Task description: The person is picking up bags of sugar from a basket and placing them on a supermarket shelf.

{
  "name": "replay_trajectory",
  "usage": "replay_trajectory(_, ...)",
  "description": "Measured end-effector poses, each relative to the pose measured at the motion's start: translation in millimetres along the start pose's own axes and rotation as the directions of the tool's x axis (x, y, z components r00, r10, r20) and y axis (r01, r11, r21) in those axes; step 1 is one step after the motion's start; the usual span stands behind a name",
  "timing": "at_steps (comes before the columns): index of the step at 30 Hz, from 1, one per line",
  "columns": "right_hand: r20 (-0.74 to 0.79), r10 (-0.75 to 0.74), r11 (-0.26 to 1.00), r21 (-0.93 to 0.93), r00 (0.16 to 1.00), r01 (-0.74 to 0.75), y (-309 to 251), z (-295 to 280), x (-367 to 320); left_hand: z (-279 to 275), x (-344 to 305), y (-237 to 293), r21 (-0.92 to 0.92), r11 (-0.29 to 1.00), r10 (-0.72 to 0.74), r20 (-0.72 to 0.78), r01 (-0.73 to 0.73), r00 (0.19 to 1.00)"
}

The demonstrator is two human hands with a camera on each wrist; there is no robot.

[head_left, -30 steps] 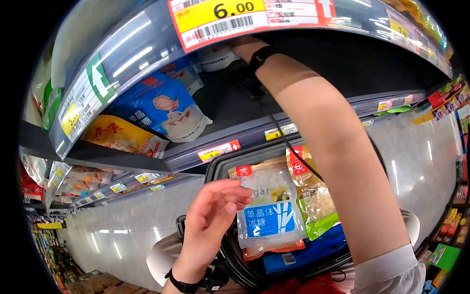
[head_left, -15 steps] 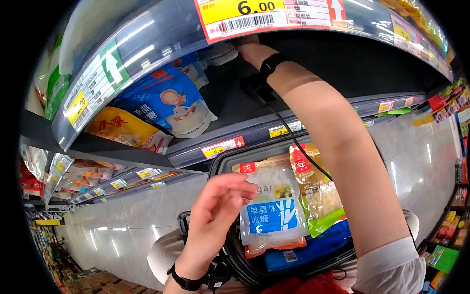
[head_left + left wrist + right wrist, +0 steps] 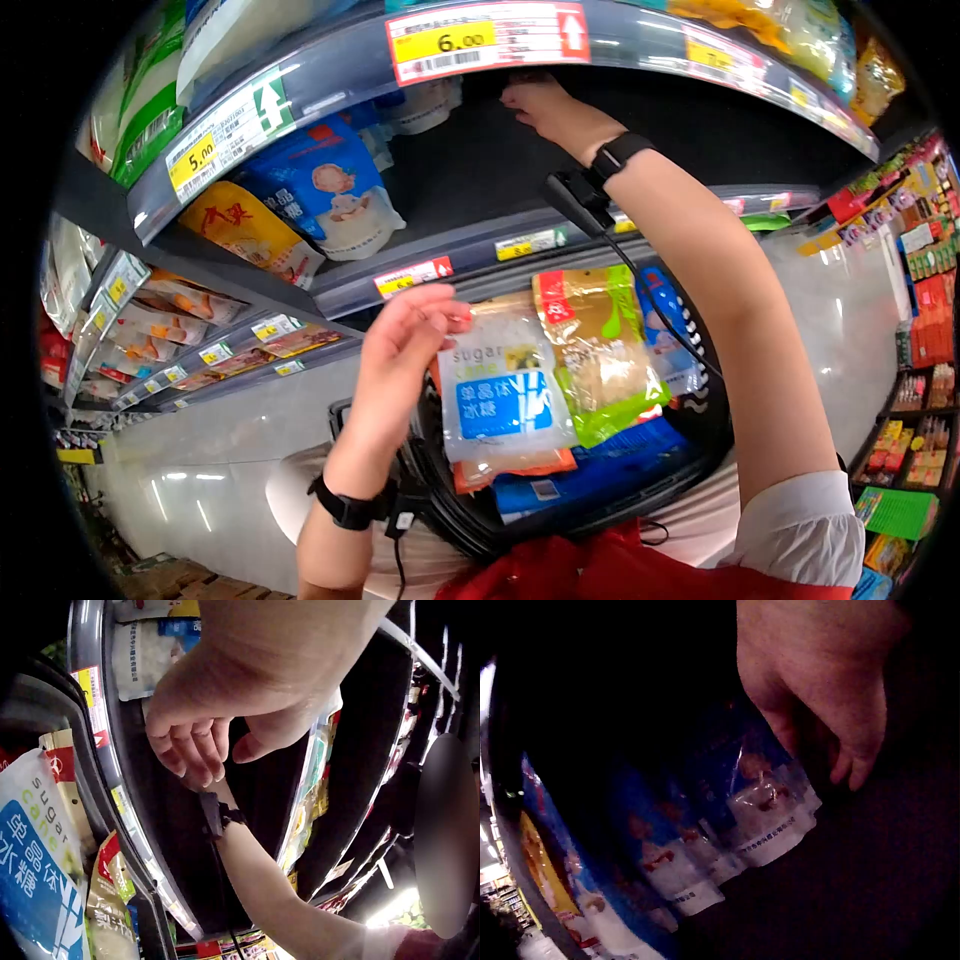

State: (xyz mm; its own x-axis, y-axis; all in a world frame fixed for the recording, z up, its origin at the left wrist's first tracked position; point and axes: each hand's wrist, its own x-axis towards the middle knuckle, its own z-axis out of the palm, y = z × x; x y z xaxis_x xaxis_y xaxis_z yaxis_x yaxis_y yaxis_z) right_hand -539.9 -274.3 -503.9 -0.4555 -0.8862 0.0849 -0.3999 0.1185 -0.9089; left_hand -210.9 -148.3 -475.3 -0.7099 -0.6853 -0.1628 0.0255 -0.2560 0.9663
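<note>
My right hand reaches deep into the dark shelf, beside the rearmost of several blue-and-white bags of rock sugar. In the right wrist view its fingers hang loosely bent, and the thumb side overlaps that bag's edge. Nothing shows in its grasp. My left hand hovers at the near-left side of a black basket, fingers loosely curled and holding nothing. Its fingertips overlap the top corner of a clear "sugar cane" rock sugar bag. Beside that bag lies a gold-and-green bag.
More blue packs lie in the basket. A blue sugar bag and a yellow bag stand at the shelf's left. The upper shelf's edge with its price tag overhangs my right hand. A cable trails from my right wrist.
The right hand has shifted right, away from the rear bag, and more of it shows below the upper shelf. The left hand keeps its loose curl. The head view has shifted, revealing more of the basket.
</note>
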Motion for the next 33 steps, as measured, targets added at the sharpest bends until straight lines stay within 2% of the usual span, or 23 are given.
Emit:
replay_trajectory(1, 0.035, 0.022, 0.999, 0.031, 0.999, -0.023, 3.1, -12.8, -14.8, 1.2, 0.1, -1.0, 0.019, 1.000, 0.003, -0.005, -0.002, 1.000)
replay_trajectory(2, 0.014, 0.201, 0.965, 0.168, 0.980, -0.200, -40.7, -22.0, -60.3, 2.9, 1.0, -2.3, 0.051, 0.999, 0.013, -0.009, -0.012, 1.000)
replay_trajectory(3, -0.024, 0.099, 0.983, 0.160, 0.995, -0.094, -36.7, -32.3, -78.8, 4.9, 1.3, -4.4, 0.082, 0.996, 0.020, -0.013, -0.019, 1.000)
replay_trajectory(5, -0.002, -0.176, 0.984, -0.006, 0.984, 0.176, -31.9, -55.6, -124.9, 8.6, 0.6, -8.3, 0.167, 0.982, 0.082, 0.051, -0.089, 0.995)
replay_trajectory(6, -0.054, -0.280, 0.946, -0.189, 0.959, 0.265, -32.6, -64.3, -153.3, 9.0, 1.4, -12.2, 0.214, 0.970, 0.101, 0.093, -0.119, 0.991)
replay_trajectory(8, -0.070, -0.481, 0.769, -0.512, 0.874, 0.382, -28.1, -77.1, -211.7, 16.0, -2.0, -16.1, 0.268, 0.956, 0.086, 0.135, -0.120, 0.987)
replay_trajectory(9, -0.044, -0.574, 0.642, -0.644, 0.818, 0.416, -25.1, -84.6, -235.8, 19.7, -3.7, -17.3, 0.301, 0.945, 0.084, 0.162, -0.131, 0.983)
replay_trajectory(11, 0.075, -0.444, 0.582, -0.733, 0.893, 0.352, -12.6, -94.1, -272.9, 24.3, -6.3, -21.4, 0.365, 0.918, 0.077, 0.226, -0.157, 0.971)
replay_trajectory(13, 0.100, -0.427, 0.609, -0.703, 0.899, 0.368, -1.2, -96.3, -299.4, 33.4, -12.8, -24.0, 0.454, 0.869, 0.069, 0.281, -0.196, 0.957)
replay_trajectory(15, 0.258, -0.146, 0.719, -0.635, 0.955, 0.281, 1.2, -95.9, -317.8, 41.9, -19.9, -31.8, 0.420, 0.895, 0.000, 0.339, -0.152, 0.941)
replay_trajectory(16, 0.350, -0.164, 0.658, -0.658, 0.922, 0.366, 4.4, -95.3, -321.6, 41.1, -20.3, -40.6, 0.442, 0.881, -0.040, 0.423, -0.167, 0.905)
replay_trajectory(17, 0.357, -0.153, 0.669, -0.649, 0.922, 0.363, 4.9, -92.8, -325.4, 44.4, -27.0, -43.8, 0.445, 0.883, -0.057, 0.417, -0.149, 0.907)
replay_trajectory(19, 0.450, -0.056, 0.702, -0.617, 0.891, 0.355, 6.3, -84.9, -330.6, 57.1, -42.9, -46.6, 0.683, 0.714, -0.356, 0.543, -0.153, 0.761)
replay_trajectory(20, 0.477, -0.136, 0.707, -0.567, 0.868, 0.423, 8.4, -79.2, -334.1, 68.7, -52.1, -42.7, 0.757, 0.642, -0.483, 0.522, -0.121, 0.703)
replay_trajectory(21, 0.478, -0.132, 0.715, -0.560, 0.868, 0.418, 10.8, -74.8, -337.1, 65.9, -58.2, -61.7, 0.745, 0.601, -0.451, 0.616, -0.291, 0.646)
replay_trajectory(23, 0.615, 0.102, 0.707, -0.597, 0.782, 0.378, 6.3, -65.6, -341.8, 67.5, -68.1, -78.7, 0.744, 0.441, -0.491, 0.669, -0.503, 0.558)
replay_trajectory(24, 0.600, -0.049, 0.703, -0.547, 0.798, 0.454, 15.5, -60.6, -346.4, 71.0, -71.2, -85.0, 0.749, 0.438, -0.430, 0.661, -0.498, 0.615)
replay_trajectory(28, 0.578, -0.065, 0.669, -0.580, 0.813, 0.465, 19.7, -53.3, -341.4, 78.0, -74.3, -85.7, 0.764, 0.370, -0.419, 0.645, -0.528, 0.639)
replay_trajectory(31, 0.582, -0.101, 0.662, -0.566, 0.807, 0.491, 23.3, -48.6, -337.9, 78.9, -72.3, -87.4, 0.783, 0.346, -0.504, 0.620, -0.517, 0.601)
replay_trajectory(33, 0.584, -0.014, 0.681, -0.588, 0.811, 0.436, 24.0, -45.6, -337.4, 80.2, -71.1, -80.7, 0.802, 0.364, -0.517, 0.597, -0.474, 0.614)
